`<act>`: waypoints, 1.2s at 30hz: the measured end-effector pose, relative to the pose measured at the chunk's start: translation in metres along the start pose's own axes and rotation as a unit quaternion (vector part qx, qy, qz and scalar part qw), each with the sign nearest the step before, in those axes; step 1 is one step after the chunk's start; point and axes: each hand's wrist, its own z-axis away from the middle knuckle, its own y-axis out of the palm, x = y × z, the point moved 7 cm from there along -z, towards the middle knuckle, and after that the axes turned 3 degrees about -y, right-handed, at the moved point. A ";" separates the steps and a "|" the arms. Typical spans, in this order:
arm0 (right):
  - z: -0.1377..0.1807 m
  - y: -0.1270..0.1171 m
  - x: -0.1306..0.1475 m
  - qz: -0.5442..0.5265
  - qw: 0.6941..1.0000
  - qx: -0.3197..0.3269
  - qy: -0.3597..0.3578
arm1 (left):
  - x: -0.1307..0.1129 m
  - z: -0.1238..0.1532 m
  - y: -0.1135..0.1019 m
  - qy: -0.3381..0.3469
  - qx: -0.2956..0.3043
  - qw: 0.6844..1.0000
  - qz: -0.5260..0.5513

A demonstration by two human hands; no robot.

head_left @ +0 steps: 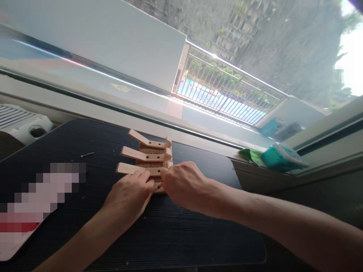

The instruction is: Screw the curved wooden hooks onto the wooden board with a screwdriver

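Observation:
On the dark table lies a light wooden rack [155, 156] with several angled slats, each pierced by dark round holes. My left hand [130, 190] is closed on the rack's near side, fingers curled over the nearest slats. At the right end of the same slats, my right hand [183, 185] forms a fist pressed close against the wood. Its fingertips are turned away, so whatever they grip is hidden. Both hands cover part of the rack's near corner.
The dark wood-grain table [204, 238] stands against a large window. A blurred pinkish item [42, 200] lies at its left. A small thin sliver [87, 154] rests farther back. A white slotted appliance [25, 122] is at far left; a teal container [279, 158] and green cloth [251, 155] sit right.

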 end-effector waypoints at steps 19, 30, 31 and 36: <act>0.007 -0.020 0.020 0.040 0.991 0.013 -0.126 | 0.003 0.001 0.001 -0.012 -0.018 1.000 0.020; 0.007 -0.019 0.003 0.052 0.997 -0.031 -0.044 | 0.001 0.004 -0.001 -0.001 -0.052 0.998 0.018; 0.008 -0.024 0.008 0.058 0.996 -0.044 -0.055 | 0.001 0.005 -0.002 0.000 -0.051 0.999 0.016; 0.011 -0.028 0.027 0.089 0.986 -0.005 -0.144 | 0.001 0.005 -0.002 -0.007 -0.035 0.999 0.019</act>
